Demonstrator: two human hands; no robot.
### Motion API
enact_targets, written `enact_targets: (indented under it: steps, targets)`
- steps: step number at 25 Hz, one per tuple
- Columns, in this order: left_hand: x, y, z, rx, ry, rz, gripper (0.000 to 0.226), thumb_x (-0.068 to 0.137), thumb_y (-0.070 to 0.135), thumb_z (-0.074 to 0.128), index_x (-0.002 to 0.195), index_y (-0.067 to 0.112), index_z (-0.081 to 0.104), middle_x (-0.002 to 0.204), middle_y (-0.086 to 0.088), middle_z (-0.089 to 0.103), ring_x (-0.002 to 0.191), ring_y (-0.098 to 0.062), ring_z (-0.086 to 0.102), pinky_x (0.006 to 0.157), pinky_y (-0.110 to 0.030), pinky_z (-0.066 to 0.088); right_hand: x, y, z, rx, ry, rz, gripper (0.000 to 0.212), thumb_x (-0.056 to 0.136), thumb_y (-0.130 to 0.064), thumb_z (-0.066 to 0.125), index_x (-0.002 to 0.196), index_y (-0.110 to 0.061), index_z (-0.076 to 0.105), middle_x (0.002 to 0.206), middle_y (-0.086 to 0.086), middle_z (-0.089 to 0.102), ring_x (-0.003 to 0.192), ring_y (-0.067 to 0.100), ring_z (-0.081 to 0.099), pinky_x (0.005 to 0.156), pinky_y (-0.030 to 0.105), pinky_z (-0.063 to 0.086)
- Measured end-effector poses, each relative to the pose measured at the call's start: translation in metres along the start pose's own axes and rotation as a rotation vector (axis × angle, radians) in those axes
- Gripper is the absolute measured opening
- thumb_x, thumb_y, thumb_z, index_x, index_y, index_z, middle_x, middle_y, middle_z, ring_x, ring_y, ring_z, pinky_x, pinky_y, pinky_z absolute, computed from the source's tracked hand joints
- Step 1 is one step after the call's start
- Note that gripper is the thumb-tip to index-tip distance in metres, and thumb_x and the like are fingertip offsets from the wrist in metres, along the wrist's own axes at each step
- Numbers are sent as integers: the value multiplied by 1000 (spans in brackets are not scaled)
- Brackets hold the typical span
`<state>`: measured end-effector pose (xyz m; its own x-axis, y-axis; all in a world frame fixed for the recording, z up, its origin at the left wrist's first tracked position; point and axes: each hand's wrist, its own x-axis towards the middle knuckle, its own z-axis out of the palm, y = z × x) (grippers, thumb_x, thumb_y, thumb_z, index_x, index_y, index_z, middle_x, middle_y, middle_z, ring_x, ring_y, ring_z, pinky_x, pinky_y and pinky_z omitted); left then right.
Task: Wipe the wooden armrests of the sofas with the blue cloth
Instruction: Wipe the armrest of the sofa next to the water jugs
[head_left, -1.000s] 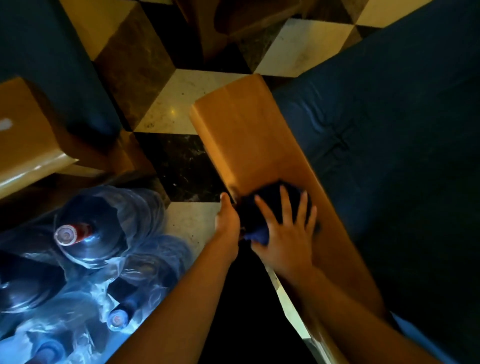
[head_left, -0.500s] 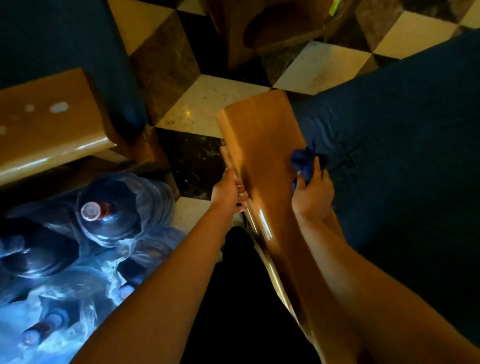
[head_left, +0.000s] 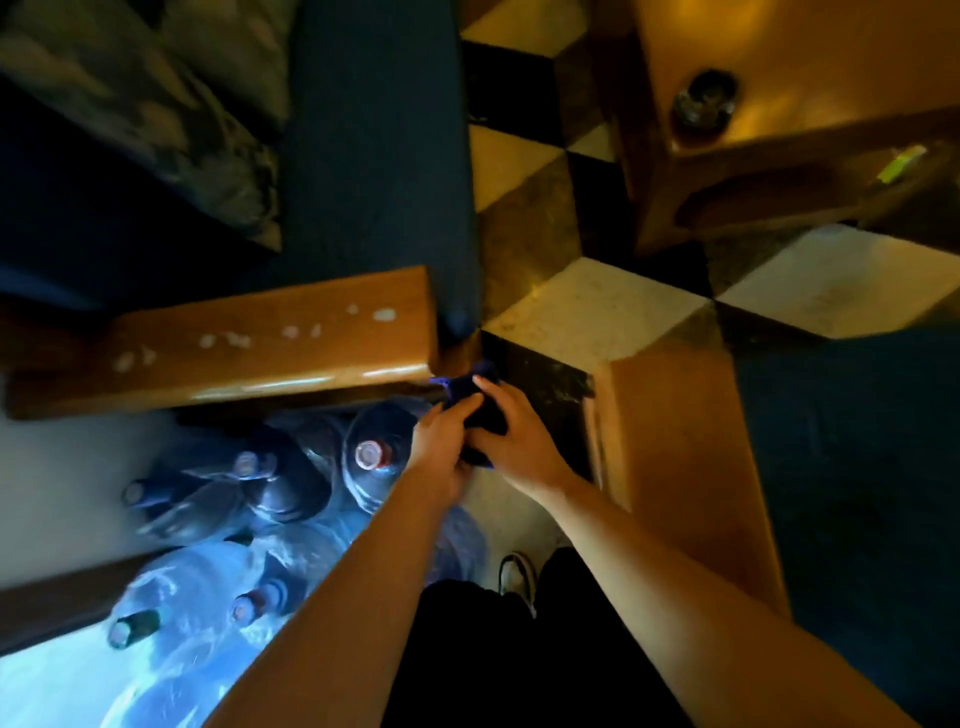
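Note:
The blue cloth (head_left: 470, 387) is bunched between my left hand (head_left: 441, 441) and my right hand (head_left: 519, 436), which both grip it in the gap between two sofas. A wooden armrest (head_left: 270, 338) with several pale spots on top lies left of the hands, its end close to the cloth. The other wooden armrest (head_left: 685, 457) runs along the right, beside my right forearm. Dark blue sofa cushions border both armrests.
Several large water bottles (head_left: 369, 457) in plastic wrap stand on the floor under my left arm. A wooden side table (head_left: 779, 130) with a small dark object on top stands at the upper right. The floor is checkered tile (head_left: 587, 312). My shoe (head_left: 517, 577) shows below.
My view has swung left. My hands left the right armrest and came together with the cloth in the gap, near the end of the spotted left armrest.

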<state>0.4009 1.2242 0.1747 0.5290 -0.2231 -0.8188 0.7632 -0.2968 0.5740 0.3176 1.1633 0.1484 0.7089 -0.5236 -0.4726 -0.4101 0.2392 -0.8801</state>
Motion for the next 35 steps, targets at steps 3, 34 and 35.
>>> enact_targets:
  steps: [3, 34, 35]
  targets:
    - [4, 39, -26, -117, -1, -1, 46, 91, 4, 60, 136, -2, 60, 135, -32, 63, 124, -48, 61, 107, -64, 46, 41, -41, 9, 338, -59, 134, 58, 96, -3, 64, 150, -8, 44, 144, 11, 55, 132, 25, 55, 110, 34, 46]
    - [180, 49, -108, -860, 760, -270, 49, 106, 43, 37, 123, 3, 59, 117, -28, 69, 89, -38, 69, 81, -53, 58, 312, -23, 180, -1448, -888, -1161, 82, 85, -81, 41, 159, -49, 24, 174, 2, 7, 156, 49, 1, 117, 76, 4]
    - [183, 57, -114, -868, 767, -284, 51, 106, 48, 34, 119, 6, 60, 116, -25, 69, 88, -34, 69, 79, -48, 57, 324, -33, 193, -1465, -861, -1132, 82, 84, -84, 37, 158, -50, 24, 174, 1, 7, 155, 52, 2, 115, 79, 6]
